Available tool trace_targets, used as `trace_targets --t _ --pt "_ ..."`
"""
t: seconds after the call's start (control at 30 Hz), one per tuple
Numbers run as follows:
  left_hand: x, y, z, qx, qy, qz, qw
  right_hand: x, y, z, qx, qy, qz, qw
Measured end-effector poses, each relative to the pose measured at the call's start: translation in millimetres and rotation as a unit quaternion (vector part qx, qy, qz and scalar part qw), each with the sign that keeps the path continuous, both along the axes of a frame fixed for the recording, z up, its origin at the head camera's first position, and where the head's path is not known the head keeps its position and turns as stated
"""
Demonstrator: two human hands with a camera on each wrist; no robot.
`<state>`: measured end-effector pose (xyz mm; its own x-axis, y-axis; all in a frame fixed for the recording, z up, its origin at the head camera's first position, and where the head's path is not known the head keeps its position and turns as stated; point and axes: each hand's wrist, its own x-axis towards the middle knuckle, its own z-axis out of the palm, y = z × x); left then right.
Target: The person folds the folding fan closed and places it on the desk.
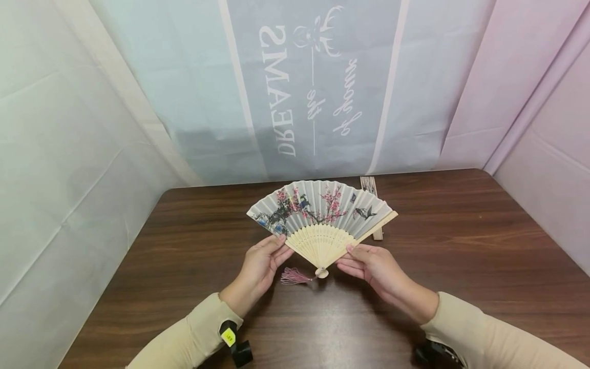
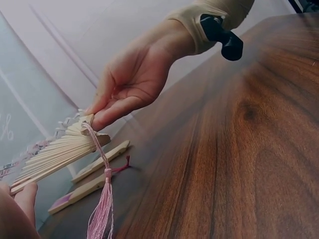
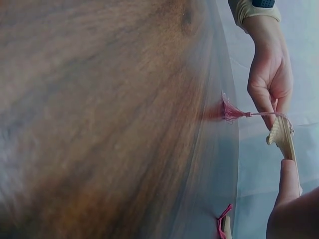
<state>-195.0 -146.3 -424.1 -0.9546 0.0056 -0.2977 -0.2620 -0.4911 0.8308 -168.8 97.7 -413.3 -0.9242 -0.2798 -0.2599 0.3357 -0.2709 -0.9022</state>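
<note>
A folding fan (image 1: 322,241) is spread wide above the table, its pale leaf printed with pink blossoms, dark branches and a bird. My left hand (image 1: 260,264) pinches its left outer rib between thumb and fingers. On the opposite side my right hand (image 1: 375,269) pinches the right outer rib. From the pivot dangles a pink tassel (image 2: 103,211), which also shows beside the fan in the right wrist view. Only part of the left hand (image 2: 17,211) appears at the edge of its own wrist view.
Behind the spread fan, a folded fan (image 1: 378,234) lies near the table's back edge, partly covered. The left wrist view shows two folded fans (image 2: 87,189) with a dark pink cord. A printed cloth (image 1: 318,102) hangs behind the brown wooden table (image 1: 461,246).
</note>
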Motion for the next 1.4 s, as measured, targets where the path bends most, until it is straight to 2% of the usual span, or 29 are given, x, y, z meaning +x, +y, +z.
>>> trace_targets --t 0.53,1.1,1.4 --pt "-3.8 0.3 1.0 -0.014 -0.011 -0.011 0.9998 -4.4 2.0 3.7 0.015 -0.012 0.020 0.9996" --pt "-8.6 -0.1 -0.2 -0.026 -0.005 -0.021 0.9994 -8.7 -0.6 4.6 0.018 -0.010 0.030 0.9993" --pt "-12.5 2.3 -1.4 -0.052 -0.009 -0.031 0.9982 -11.5 0.8 2.3 0.013 -0.014 0.039 0.9991"
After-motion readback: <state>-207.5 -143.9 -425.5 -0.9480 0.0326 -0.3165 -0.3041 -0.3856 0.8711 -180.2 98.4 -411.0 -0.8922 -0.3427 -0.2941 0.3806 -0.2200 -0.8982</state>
